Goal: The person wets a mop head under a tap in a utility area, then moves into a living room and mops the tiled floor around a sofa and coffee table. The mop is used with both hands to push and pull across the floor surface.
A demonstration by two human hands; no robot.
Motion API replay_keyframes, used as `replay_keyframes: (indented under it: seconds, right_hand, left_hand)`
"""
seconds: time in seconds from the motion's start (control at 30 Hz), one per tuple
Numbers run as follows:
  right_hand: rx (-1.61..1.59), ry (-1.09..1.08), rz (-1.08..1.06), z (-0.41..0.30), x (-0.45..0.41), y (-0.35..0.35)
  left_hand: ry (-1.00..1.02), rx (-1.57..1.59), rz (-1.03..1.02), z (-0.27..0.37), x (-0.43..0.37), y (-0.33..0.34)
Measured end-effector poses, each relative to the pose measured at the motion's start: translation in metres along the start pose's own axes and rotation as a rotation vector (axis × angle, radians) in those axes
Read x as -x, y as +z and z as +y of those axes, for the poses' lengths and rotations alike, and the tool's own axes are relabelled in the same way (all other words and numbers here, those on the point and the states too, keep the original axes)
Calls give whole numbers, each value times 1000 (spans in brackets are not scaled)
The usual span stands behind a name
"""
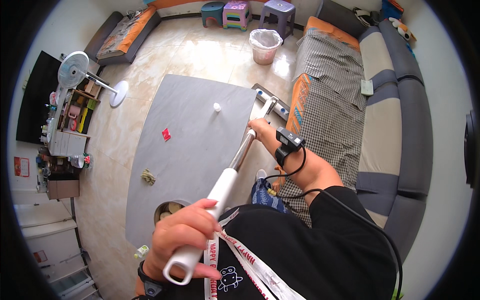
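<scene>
Both hands hold a flat mop with a white and metal pole [224, 187], which slants across the front of my body. My left hand [184, 228] is wrapped around the white grip near its looped end. Farther down, my right hand [259, 126] grasps the pole where the metal section meets a white part. The rectangular mop head [281, 109], with blue round parts on top, lies on the floor between the grey table [195, 146] and the sofa [333, 90]; the forearm and pole partly cover this area.
On the table are a small white bottle [216, 107], a red packet [166, 134], a crumpled cloth [147, 177] and a partly hidden pot [159, 210]. A lined waste bin [264, 50] stands beyond, near stools [237, 15]. A white fan [119, 93] is at left. A cable runs along my right arm.
</scene>
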State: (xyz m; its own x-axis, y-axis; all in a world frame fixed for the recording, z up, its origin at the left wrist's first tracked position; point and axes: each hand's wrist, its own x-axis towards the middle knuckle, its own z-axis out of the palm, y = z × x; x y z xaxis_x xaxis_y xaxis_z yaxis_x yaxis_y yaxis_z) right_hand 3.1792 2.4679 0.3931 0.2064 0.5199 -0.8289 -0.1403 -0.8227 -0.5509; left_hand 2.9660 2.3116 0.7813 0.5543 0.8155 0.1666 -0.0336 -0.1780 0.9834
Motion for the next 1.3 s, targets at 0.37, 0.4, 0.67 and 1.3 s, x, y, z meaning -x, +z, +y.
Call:
replay_keyframes:
  seconds: [0.37, 0.4, 0.67, 1.3]
  right_hand:
    - [-334, -385, -110, -46, -86, -84]
    - [35, -671, -33, -42, -83, -85]
    - [729, -1086, -2, -87, -67, -92]
    - [485, -1227, -251, 22, 90, -57]
  left_hand:
    - [81, -239, 180, -84, -159, 33]
    - [86, -243, 181, -84, -162, 33]
    - [3, -210, 212, -70, -171, 41]
    - [278, 3, 455, 19, -96, -15]
